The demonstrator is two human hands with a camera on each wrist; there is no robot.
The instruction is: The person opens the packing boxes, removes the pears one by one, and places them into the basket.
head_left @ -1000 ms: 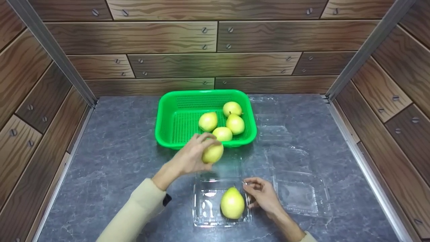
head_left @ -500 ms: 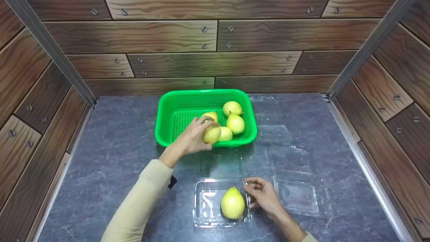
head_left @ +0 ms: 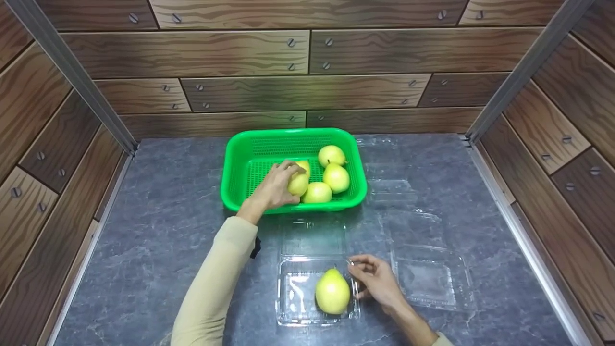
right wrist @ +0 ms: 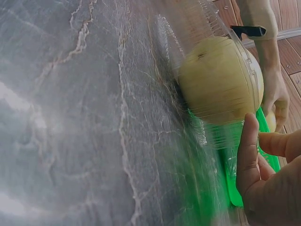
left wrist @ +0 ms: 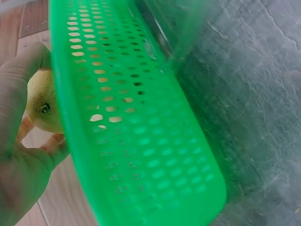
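My left hand (head_left: 276, 187) is inside the green plastic basket (head_left: 235, 168), fingers curled round a yellow-green pear (head_left: 298, 184). In the left wrist view the basket's perforated wall (left wrist: 141, 155) covers part of that held pear (left wrist: 43, 104). Several other pears (head_left: 336, 178) lie in the basket's right half. Nearer to me, a clear plastic clamshell box (head_left: 294, 310) lies unfolded, one pear (head_left: 332, 291) in the right side of its base. With thumb and fingers, my right hand (head_left: 379, 283) pinches the box's right rim; the right wrist view shows the thumb (right wrist: 249, 146) against it.
More clear plastic boxes (head_left: 427, 278) lie on the grey marbled table (head_left: 158, 230), to the right of the basket and of my right hand. Wood-patterned walls (head_left: 307, 53) close in the back and both sides, with metal rails (head_left: 533, 288) along the table's sides.
My left hand has carried its pear away from above the box's lid, over the basket's front rim and down among the other pears. The right hand and the box have stayed put.
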